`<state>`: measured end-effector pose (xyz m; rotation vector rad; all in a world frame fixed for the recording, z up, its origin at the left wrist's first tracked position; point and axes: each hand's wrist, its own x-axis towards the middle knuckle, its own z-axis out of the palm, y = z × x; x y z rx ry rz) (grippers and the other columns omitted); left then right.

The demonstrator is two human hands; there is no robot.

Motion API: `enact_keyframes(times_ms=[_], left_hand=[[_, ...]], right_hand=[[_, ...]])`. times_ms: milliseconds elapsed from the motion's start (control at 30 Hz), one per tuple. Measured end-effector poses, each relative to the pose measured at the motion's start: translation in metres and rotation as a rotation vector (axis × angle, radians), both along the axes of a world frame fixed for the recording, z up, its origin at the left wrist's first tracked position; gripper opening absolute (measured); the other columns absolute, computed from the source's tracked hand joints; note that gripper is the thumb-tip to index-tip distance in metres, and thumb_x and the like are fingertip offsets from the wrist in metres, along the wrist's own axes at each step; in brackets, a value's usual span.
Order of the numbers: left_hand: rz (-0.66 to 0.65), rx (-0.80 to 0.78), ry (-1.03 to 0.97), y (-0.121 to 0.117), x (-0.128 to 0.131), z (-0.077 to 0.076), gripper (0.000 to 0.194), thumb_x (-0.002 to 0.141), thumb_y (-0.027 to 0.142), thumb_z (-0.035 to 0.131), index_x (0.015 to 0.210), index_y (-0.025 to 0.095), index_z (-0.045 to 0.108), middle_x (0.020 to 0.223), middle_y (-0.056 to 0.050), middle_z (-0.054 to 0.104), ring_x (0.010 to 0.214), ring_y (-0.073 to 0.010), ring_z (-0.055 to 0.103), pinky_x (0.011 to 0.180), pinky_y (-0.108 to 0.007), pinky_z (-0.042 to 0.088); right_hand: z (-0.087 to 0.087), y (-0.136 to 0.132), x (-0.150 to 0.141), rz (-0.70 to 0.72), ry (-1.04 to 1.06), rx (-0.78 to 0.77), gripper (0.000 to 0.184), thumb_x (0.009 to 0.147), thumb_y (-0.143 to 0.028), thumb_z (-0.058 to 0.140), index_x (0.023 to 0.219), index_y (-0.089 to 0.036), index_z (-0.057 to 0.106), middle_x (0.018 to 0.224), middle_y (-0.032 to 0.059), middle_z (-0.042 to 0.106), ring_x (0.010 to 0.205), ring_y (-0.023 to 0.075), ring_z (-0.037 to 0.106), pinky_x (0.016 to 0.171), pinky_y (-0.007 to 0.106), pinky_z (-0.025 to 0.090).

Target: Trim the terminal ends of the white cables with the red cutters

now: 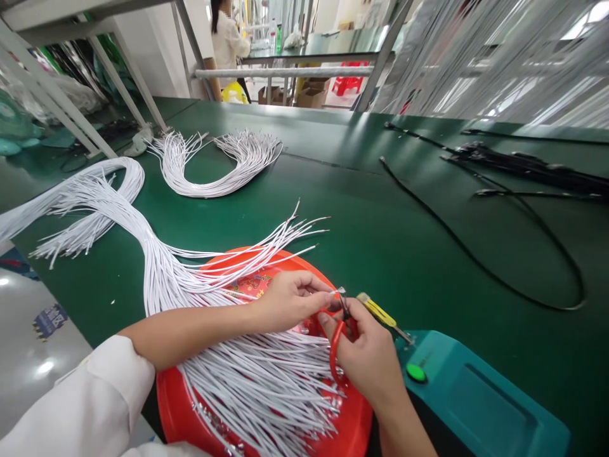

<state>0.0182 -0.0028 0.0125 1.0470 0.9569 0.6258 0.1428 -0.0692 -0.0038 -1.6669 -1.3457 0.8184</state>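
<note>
Thumb and fingers of my left hand [292, 298] are pinched on a white wire, whose bare end [339, 291] sticks out past the fingertips. My right hand [368, 346] grips red-handled scissors [337, 349], with the blades up against that wire end. Both hands are over a red basin [354, 412]. A thick bundle of white wires [257, 381] lies across the basin, its cut ends pointing right. Several separate wires [280, 238] fan out over the basin's far rim, beyond my left hand.
Two more white wire bundles [223, 181] [95, 184] lie on the green table [342, 209]. A teal machine [490, 387] and a yellow-handled tool [380, 311] sit right of the basin. Black cables [523, 168] lie at the right. A person [228, 41] is in the background.
</note>
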Motion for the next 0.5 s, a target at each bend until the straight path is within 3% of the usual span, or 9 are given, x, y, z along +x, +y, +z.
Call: enact_keyframes(times_ms=[233,500], left_hand=[[-0.047,0.068,0.098,-0.003,0.0,-0.009,0.016,0.071,0.024,0.064,0.076,0.01,0.061,0.061,0.0,0.06,0.053,-0.0077,0.055,0.051,-0.02,0.045],[-0.06,0.072,0.119,-0.006,-0.001,-0.013,0.014,0.072,0.022,0.062,0.078,0.009,0.062,0.061,0.0,0.06,0.053,-0.0072,0.054,0.054,-0.02,0.046]], right_hand=[[-0.004,0.0,-0.001,0.032,-0.067,-0.023,0.019,0.074,-0.039,0.056,0.077,-0.02,0.058,0.051,-0.0032,0.053,0.043,0.0125,0.046,0.043,0.023,0.036],[-0.003,0.002,0.001,0.057,-0.067,-0.067,0.014,0.073,-0.035,0.054,0.073,-0.021,0.056,0.053,-0.0031,0.055,0.046,0.0133,0.049,0.045,0.023,0.039]])
